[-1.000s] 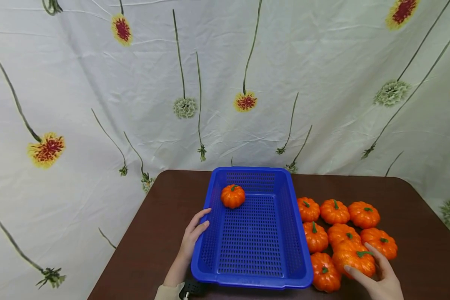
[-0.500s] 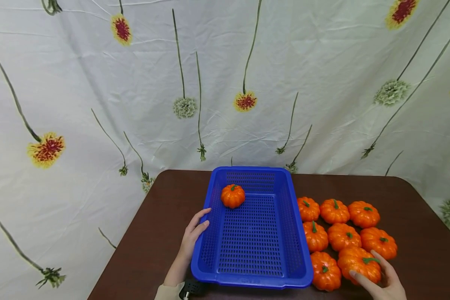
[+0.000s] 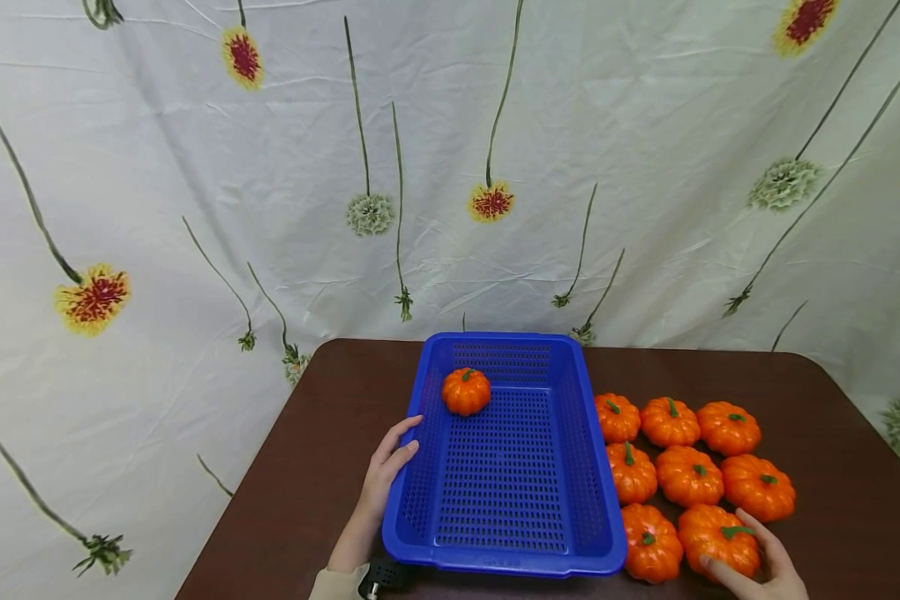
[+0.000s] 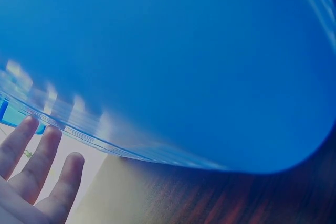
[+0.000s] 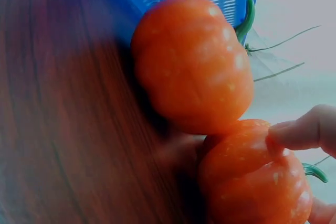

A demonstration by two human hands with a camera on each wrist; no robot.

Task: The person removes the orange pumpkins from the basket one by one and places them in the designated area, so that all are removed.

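A blue plastic basket (image 3: 500, 564) with slotted walls stands on the dark brown table, and a small orange pumpkin (image 3: 466, 392) sits in its far left corner. My left hand (image 3: 385, 471) rests against the basket's left side, fingertips at the rim. In the left wrist view its fingers are nearly straight beside the blue wall. My right hand (image 3: 768, 564) holds another orange pumpkin (image 3: 712, 537) with a green stem, thumb at the near side and fingers at the far side. In the right wrist view that pumpkin touches a neighbouring pumpkin (image 5: 191, 66), and the thumb presses its surface.
Several more orange pumpkins (image 3: 688, 475) lie close together in rows right of the basket. Behind the brown table (image 3: 322, 433) hangs a white cloth (image 3: 292, 167) printed with flowers. A black device (image 3: 381, 577) sits on my left wrist.
My right hand has moved the held pumpkin rightward, then down into the nearest row, beside the front left pumpkin. The left hand and basket stay where they were.
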